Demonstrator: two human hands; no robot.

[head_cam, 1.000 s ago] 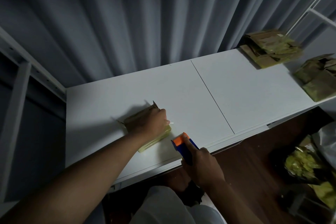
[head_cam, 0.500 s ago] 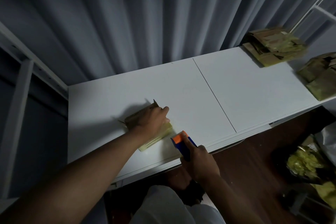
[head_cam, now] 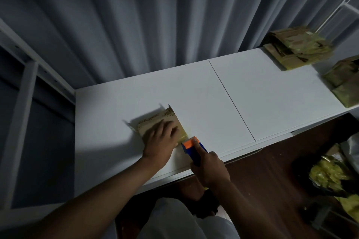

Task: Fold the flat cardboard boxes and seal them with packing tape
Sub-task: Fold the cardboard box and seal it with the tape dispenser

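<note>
Brown cardboard box lay flattened on the white tabletop, in its left half, close to the near edge. Its long axis ran diagonally, from the near-left toward the far-right, with one pointed flap corner standing up at the far end. Yellowish tape showed along the box's right edge. The left hand rested palm down on the box, fingers straight and spread, pressing it flat and gripping nothing. The right hand was wrapped around the blue handle of the tape dispenser, fingers curled tight on it. The dispenser's orange head pointed away and to the left, touching the near-right corner of the box; its long axis lay roughly in line with the right forearm. Whether tape was being drawn could not be told. A seam divided the tabletop into two panels. Two piles of cardboard boxes and sat on the far-right end of the tabletop, well apart from the hands. Grey curtain hung behind the tabletop. A heap of yellow material lay on the dark floor at right.
</note>
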